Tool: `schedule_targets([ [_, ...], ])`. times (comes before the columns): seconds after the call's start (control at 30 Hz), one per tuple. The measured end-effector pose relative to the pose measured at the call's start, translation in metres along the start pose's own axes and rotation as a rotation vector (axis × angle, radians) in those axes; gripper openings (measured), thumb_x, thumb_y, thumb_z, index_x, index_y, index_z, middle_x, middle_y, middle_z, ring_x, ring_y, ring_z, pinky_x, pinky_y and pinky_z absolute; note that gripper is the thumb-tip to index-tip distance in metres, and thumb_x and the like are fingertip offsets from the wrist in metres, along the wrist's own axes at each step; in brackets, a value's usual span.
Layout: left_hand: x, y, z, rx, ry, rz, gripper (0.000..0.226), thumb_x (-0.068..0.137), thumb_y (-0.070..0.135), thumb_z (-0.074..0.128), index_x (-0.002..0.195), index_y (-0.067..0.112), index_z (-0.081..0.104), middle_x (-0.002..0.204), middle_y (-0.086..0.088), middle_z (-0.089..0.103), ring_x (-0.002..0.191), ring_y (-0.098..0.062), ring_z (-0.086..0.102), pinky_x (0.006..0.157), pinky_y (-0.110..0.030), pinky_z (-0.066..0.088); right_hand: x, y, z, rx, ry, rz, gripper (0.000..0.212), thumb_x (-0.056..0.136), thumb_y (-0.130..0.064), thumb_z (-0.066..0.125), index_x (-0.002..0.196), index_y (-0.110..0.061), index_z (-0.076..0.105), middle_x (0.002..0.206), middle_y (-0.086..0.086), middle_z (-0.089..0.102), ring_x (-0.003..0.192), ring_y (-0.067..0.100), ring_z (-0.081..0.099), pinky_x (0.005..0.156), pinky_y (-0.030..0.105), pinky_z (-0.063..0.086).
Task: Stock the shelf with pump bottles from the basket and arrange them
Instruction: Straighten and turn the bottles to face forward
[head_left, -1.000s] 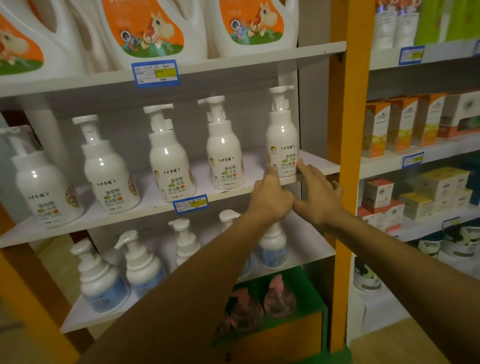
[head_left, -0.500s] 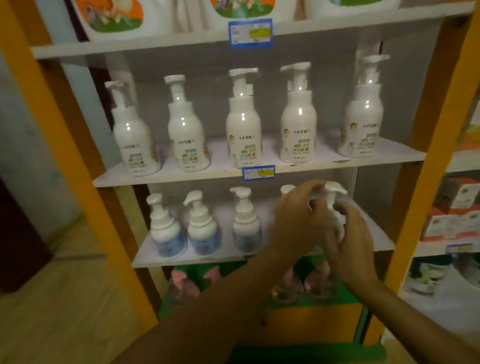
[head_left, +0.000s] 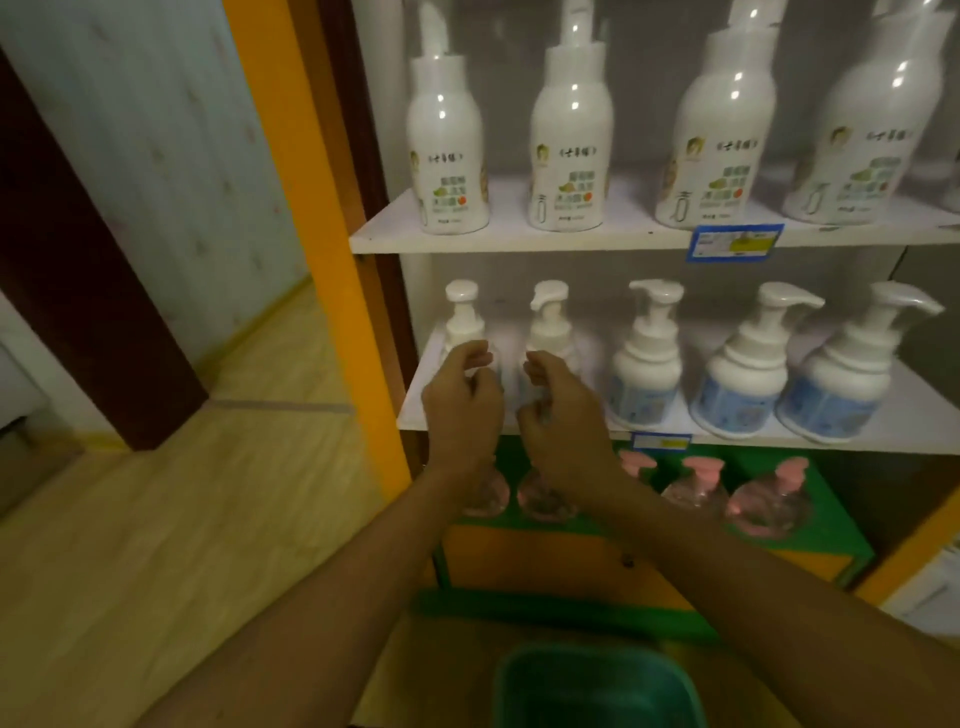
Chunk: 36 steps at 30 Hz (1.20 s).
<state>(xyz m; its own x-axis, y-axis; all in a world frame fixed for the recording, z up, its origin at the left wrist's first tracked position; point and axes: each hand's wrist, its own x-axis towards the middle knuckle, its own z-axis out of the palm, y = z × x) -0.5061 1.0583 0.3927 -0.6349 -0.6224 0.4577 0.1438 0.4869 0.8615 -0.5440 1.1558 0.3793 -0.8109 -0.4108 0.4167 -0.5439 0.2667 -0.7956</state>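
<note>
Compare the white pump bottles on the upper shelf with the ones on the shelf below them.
The upper-shelf bottles are taller and slimmer, with green-and-orange labels; the lower-shelf bottles are squatter, wide-based, with blue labels. Both rows are white, upright, pump-topped.

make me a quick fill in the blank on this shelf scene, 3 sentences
1. The squat pump bottles on the middle shelf number ___.
2. The basket at the bottom edge is ___ in colour.
3. The clear bottles on the lowest level have ___ pumps.

Missing words: five; green; pink
</note>
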Motion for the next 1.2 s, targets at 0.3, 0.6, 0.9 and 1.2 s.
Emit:
schedule_targets([
  [0.3, 0.026, -0.05, -0.029, 0.013, -0.19, -0.161, 0.028, 0.094, 0.007, 0.045, 0.121, 0.007, 0.054, 0.111, 0.003, 0.055, 0.1, -0.012, 0.053, 0.071, -0.008, 0.043, 0.025, 0.005, 0.051, -0.048, -0.147, 0.196, 0.056, 0.084, 0.003, 0.055, 0.135, -0.014, 0.037, 0.133, 0.0, 0.048, 0.124, 0.016, 0.045, 0.099, 0.026, 0.037],
  [0.6, 0.038, -0.085, -0.038, 0.039, -0.486, -0.282, 0.044, 0.088, 0.004, 0.057, 0.131, 0.009, 0.048, 0.132, -0.003, 0.056, 0.119, -0.02, 0.054, 0.1, -0.035, 0.046, 0.031, 0.026, 0.072, -0.088, -0.264, 0.224, 0.105, 0.076, 0.001, 0.069, 0.151, -0.021, 0.0, 0.153, 0.01, 0.029, 0.137, 0.029, 0.036, 0.107, 0.045, 0.04],
  [0.9, 0.037, -0.081, -0.046, 0.017, -0.518, -0.203, 0.049, 0.088, -0.006, 0.05, 0.135, 0.005, 0.043, 0.135, -0.011, 0.053, 0.125, -0.024, 0.049, 0.098, -0.025, 0.038, 0.024, 0.029, 0.075, -0.064, -0.188, 0.194, 0.1, 0.075, 0.001, 0.071, 0.151, -0.021, 0.009, 0.149, 0.005, 0.039, 0.132, 0.026, 0.043, 0.105, 0.041, 0.044],
  [1.2, -0.001, -0.075, -0.019, 0.176, 0.028, 0.009, 0.021, 0.085, -0.008, 0.049, 0.098, 0.003, 0.062, 0.092, -0.008, 0.063, 0.083, -0.012, 0.053, 0.076, -0.02, 0.044, -0.002, 0.028, 0.065, -0.119, 0.239, 0.097, 0.044, 0.076, 0.009, 0.057, 0.119, -0.003, 0.054, 0.113, 0.015, 0.061, 0.106, 0.029, 0.057, 0.09, 0.039, 0.05],
])
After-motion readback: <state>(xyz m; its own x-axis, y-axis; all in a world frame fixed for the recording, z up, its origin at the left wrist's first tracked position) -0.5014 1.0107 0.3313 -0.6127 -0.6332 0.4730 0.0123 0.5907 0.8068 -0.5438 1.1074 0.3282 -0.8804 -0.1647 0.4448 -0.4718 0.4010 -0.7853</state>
